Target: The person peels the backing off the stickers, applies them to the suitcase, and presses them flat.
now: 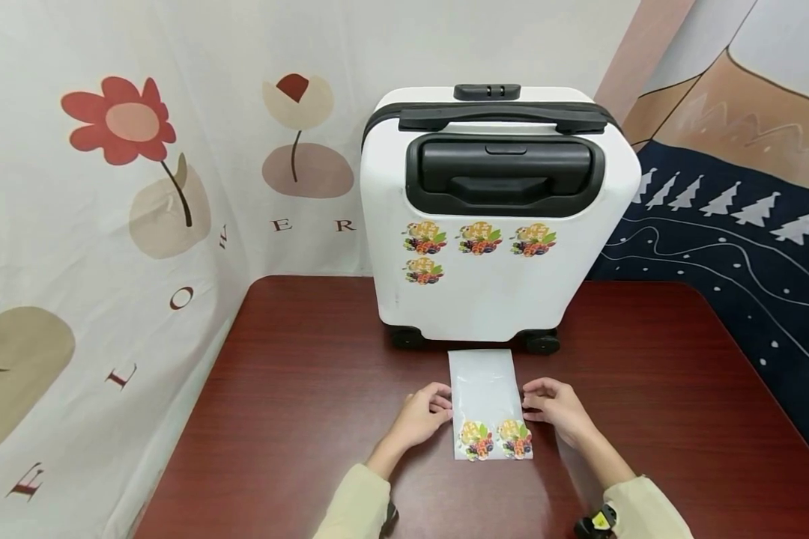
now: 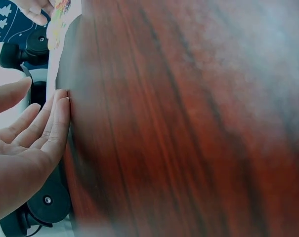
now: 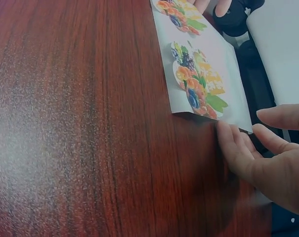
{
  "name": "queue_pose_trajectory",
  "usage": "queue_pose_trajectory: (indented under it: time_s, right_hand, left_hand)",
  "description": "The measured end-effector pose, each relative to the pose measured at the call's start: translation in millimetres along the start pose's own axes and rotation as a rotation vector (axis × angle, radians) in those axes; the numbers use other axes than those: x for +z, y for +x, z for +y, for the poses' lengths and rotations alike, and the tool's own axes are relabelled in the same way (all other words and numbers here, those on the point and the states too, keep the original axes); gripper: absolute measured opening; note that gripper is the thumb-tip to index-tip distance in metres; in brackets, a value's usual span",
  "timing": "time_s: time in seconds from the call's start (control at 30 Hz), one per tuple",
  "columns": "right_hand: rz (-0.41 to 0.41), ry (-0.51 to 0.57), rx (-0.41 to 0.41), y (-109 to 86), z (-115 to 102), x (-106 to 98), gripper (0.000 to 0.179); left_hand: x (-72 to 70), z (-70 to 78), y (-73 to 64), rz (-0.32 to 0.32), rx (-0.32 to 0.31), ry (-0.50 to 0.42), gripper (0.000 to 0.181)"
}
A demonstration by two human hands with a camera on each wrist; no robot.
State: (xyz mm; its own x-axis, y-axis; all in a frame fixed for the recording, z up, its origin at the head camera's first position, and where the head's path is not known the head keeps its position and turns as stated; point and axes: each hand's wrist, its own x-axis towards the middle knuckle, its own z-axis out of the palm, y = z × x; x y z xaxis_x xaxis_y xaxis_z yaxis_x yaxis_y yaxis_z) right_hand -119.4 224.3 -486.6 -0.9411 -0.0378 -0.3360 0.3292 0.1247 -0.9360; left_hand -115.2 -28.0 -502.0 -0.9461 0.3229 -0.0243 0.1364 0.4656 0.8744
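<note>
A white sticker sheet [image 1: 483, 385] lies on the table in front of the suitcase, with two fruit stickers left on its near end, one on the left [image 1: 476, 440] and one on the right [image 1: 515, 439]. My left hand [image 1: 418, 415] is at the sheet's left edge, its fingers extended and the thumb held apart in the left wrist view. At the opposite edge is my right hand [image 1: 561, 412], fingers loosely bent and fingertips right by the paper. In the right wrist view, the sheet [image 3: 228, 64] has slightly raised edges.
A white suitcase [image 1: 479, 299] with black handles and wheels stands upright behind the sheet. Its front carries a row of three fruit stickers [image 1: 479, 238] and one more sticker [image 1: 423, 271] below the leftmost. Patterned cloths [image 1: 229, 112] hang around the dark red table [image 1: 297, 352].
</note>
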Motion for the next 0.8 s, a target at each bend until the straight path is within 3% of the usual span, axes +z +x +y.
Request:
queue_pose_trajectory:
  time_s: [0.6, 0.8]
  right_hand:
    - [-0.067, -0.015, -0.063, 1.0, 2.3, -3.8, 0.027]
    - [-0.033, -0.011, -0.057, 1.3, 3.1, -2.6, 0.025]
  left_hand:
    - [-2.6, 3.5, 2.8, 0.008, 0.005, -0.051, 0.024]
    - [-2.4, 4.4, 2.5, 0.012, 0.009, -0.071, 0.021]
